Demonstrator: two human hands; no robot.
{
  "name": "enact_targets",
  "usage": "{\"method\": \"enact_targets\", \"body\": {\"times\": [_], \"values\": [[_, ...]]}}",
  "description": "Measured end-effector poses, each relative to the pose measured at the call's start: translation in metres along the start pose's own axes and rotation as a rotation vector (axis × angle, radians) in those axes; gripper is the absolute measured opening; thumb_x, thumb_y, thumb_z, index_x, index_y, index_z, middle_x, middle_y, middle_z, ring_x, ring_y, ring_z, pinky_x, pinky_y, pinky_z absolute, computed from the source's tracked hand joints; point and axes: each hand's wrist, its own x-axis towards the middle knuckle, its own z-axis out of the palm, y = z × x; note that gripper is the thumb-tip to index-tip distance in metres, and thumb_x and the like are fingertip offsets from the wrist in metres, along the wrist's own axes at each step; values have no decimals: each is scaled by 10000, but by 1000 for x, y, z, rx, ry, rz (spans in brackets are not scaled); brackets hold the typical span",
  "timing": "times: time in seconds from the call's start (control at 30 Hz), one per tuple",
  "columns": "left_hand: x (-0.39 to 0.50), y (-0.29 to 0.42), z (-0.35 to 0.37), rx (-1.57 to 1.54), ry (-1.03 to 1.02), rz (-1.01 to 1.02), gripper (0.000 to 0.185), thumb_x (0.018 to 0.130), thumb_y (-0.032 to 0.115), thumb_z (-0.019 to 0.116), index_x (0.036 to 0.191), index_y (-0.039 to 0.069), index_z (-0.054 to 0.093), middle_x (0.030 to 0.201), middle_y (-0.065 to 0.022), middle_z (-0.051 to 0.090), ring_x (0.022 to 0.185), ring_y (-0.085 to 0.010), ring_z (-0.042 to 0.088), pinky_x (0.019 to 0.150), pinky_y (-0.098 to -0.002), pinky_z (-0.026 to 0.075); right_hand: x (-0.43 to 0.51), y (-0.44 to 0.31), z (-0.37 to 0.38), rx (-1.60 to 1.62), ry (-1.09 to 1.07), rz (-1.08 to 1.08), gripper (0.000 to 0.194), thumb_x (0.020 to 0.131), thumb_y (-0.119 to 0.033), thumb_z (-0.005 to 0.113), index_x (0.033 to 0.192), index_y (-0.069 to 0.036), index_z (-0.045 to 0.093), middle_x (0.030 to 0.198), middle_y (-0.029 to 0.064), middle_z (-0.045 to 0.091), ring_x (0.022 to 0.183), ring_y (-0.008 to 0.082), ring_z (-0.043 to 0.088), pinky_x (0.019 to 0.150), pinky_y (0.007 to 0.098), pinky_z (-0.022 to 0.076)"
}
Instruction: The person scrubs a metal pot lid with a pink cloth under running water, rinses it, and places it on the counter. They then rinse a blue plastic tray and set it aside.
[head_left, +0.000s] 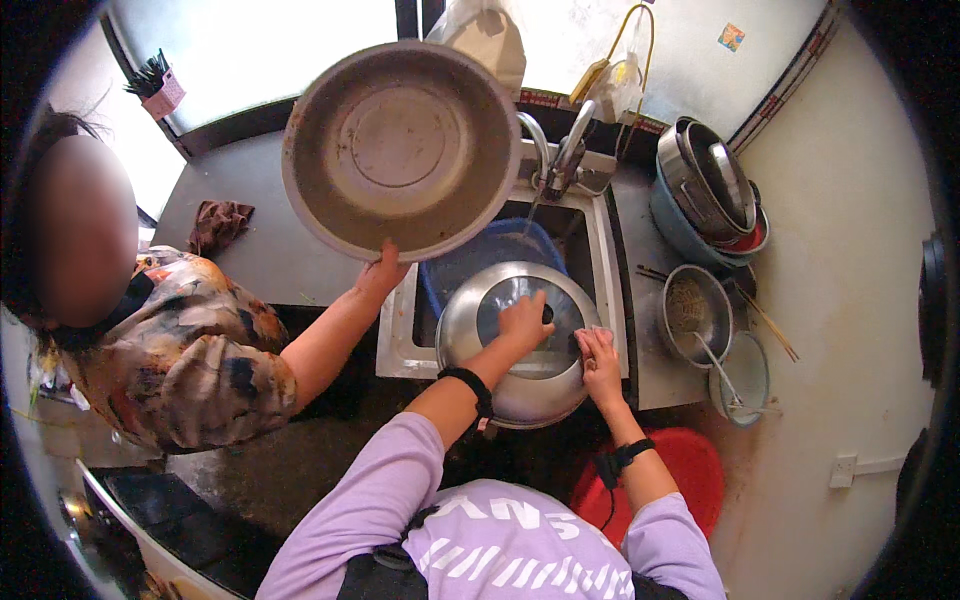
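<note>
A large domed pot lid (517, 394), steel with a glass centre, is tilted over the front of the sink (401, 364). My left hand (527, 324) grips its dark knob (548, 313). At the right rim, my right hand (600, 367) presses a small pink cloth (602, 337) against the steel. Behind the lid, a blue plastic basin (499, 251) sits in the sink, partly covered. Water seems to run from the curved faucet (535, 135) toward that basin.
At left a person's hand (382, 274) holds up a wide metal basin (401, 150) near the faucet. Stacked pots (705, 180), a steel bowl (694, 311) and a glass bowl (742, 375) crowd the right counter. A red tub (694, 469) stands below; a brown rag (219, 225) lies left.
</note>
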Motion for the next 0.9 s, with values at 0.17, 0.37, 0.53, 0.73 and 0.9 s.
{"method": "enact_targets", "body": {"times": [0.17,0.37,0.53,0.73,0.9], "values": [[-19,9,3,-38,56,-44,575,797,415,757,1223,141,485,1046,-175,630,890,-393,682,724,-495,551,1,13,7,41,22,17,525,813,9,577,1273,-235,640,1429,117,522,1268,408,476,1070,476,379],[-42,24,5,-10,49,-152,595,788,424,764,1214,137,464,1081,-168,624,921,-376,688,755,-474,559,-8,15,-2,-1,-25,17,564,780,5,592,1290,-233,625,1428,85,526,1235,406,486,1060,461,398],[-64,41,1,8,48,-197,681,794,411,769,1311,138,419,1079,-165,621,895,-369,692,750,-480,557,-20,-9,-20,-50,5,47,557,771,46,563,1276,-177,632,1371,108,567,1273,351,486,1060,447,384],[-105,54,-18,-23,155,-110,561,803,389,749,1262,125,561,1196,-177,640,1099,-373,623,866,-501,511,-60,-47,-29,-153,52,117,585,755,-25,591,1307,-218,586,1372,105,536,1250,412,472,1006,504,414],[-123,60,-28,-8,155,-35,581,806,432,739,1266,114,583,1256,-164,617,1165,-384,583,944,-499,479,-76,-63,-41,-263,65,165,635,735,-61,637,1333,-252,544,1397,59,517,1240,399,474,998,535,422]]}}
